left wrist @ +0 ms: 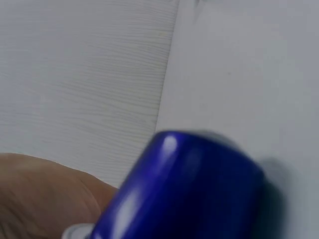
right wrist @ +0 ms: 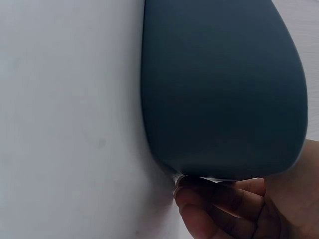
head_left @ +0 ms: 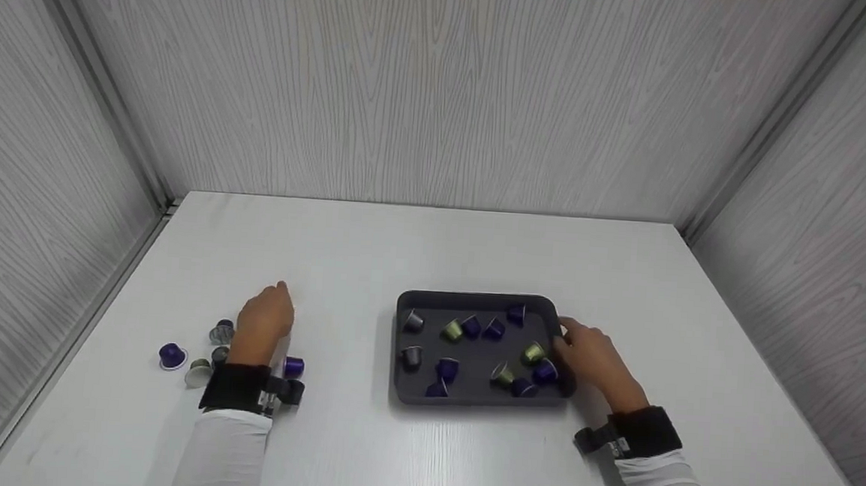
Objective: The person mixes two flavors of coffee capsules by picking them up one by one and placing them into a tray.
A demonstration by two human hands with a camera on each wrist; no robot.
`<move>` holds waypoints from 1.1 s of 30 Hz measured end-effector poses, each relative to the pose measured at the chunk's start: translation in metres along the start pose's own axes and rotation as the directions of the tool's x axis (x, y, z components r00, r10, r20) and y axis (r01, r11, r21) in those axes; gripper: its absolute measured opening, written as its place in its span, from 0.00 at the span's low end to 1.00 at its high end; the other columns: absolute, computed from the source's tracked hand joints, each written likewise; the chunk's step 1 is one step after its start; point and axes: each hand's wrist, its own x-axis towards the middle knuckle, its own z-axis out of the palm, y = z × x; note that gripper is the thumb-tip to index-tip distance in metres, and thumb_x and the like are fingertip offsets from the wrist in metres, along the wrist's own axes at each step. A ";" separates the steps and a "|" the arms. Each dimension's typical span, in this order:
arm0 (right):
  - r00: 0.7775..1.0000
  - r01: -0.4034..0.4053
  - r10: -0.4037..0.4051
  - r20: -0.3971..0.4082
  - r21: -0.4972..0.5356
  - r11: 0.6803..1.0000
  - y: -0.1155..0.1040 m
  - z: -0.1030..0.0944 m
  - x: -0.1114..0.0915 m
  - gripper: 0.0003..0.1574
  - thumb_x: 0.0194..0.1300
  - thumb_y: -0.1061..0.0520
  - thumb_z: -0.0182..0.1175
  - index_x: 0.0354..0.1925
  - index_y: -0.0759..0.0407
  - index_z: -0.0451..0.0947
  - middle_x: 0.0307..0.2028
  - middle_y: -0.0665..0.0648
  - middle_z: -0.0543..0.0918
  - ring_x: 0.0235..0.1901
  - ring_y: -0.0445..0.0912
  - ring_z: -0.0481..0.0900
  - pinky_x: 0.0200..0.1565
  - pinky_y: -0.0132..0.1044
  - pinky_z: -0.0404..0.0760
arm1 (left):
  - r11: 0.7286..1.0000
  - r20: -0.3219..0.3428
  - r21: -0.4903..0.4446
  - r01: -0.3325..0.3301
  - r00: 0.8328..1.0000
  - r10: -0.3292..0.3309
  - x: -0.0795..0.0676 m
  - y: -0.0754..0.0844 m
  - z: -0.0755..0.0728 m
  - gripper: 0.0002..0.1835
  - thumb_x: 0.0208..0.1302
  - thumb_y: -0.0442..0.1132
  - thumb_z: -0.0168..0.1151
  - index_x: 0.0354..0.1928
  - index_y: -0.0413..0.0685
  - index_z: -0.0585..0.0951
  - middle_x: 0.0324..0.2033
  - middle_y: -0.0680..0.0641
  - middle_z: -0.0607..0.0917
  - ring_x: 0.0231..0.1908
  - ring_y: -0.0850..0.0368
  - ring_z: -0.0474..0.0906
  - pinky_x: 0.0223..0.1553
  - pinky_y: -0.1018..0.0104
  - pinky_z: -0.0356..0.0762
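Several capsules (head_left: 534,353) in one dark tray (head_left: 476,402), more loose around your left hand (head_left: 267,319)

From the head view, the tray sits a little right of the middle of the white tabletop (head_left: 350,245), purple, green and grey capsules scattered over its floor. Your right hand (head_left: 597,360) grasps its right side. Your left hand is well apart, nearer the tabletop's left edge; its fingertips are hidden, so I cannot tell whether they pinch anything. Loose capsules (head_left: 172,356) lie on that edge's side of your wrist, and one purple capsule (head_left: 294,367) is just beside your black wristband (head_left: 236,389). That band could knock it — a small swing of your forearm might set it rolling. Woodgrain walls (head_left: 442,86) enclose the left, far and right edges.

From the left wrist view, a purple capsule looms beside your hand, probably that same one, with bare tabletop and wall beyond. Your fingers are out of sight here, so the grip stays unreadable.

From the right wrist view, your fingers (right wrist: 197,216) curl against the tray's outer wall, close to the tabletop. Lifting from this side alone could tilt the tray — its capsules would probably slide together, perhaps over the rim.
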 end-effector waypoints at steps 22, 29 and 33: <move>1.000 -0.008 0.008 -0.007 0.003 1.000 -0.001 0.000 0.000 0.28 0.69 0.57 0.53 0.64 0.65 0.71 0.33 0.58 0.82 0.27 0.49 0.75 0.30 0.44 0.75 | 0.989 -0.350 -0.077 -0.123 0.932 0.089 0.000 0.025 -0.001 0.12 0.70 0.28 0.50 0.49 0.25 0.77 0.40 0.29 0.80 0.44 0.34 0.78 0.47 0.44 0.76; 1.000 -0.012 0.012 -0.004 0.005 1.000 -0.001 0.001 -0.001 0.28 0.69 0.57 0.53 0.64 0.65 0.70 0.35 0.60 0.82 0.30 0.51 0.76 0.34 0.48 0.76 | 0.958 -0.426 -0.192 -0.214 0.897 0.115 -0.004 0.049 -0.004 0.13 0.72 0.33 0.55 0.51 0.30 0.78 0.44 0.34 0.82 0.49 0.37 0.79 0.49 0.46 0.77; 1.000 -0.004 0.004 -0.001 -0.001 1.000 -0.001 0.000 -0.001 0.28 0.69 0.57 0.53 0.64 0.67 0.70 0.35 0.60 0.82 0.30 0.50 0.77 0.34 0.48 0.77 | 0.938 -0.482 -0.214 -0.272 0.865 0.140 -0.008 0.062 -0.003 0.13 0.72 0.34 0.56 0.52 0.33 0.79 0.48 0.37 0.82 0.52 0.40 0.78 0.52 0.47 0.77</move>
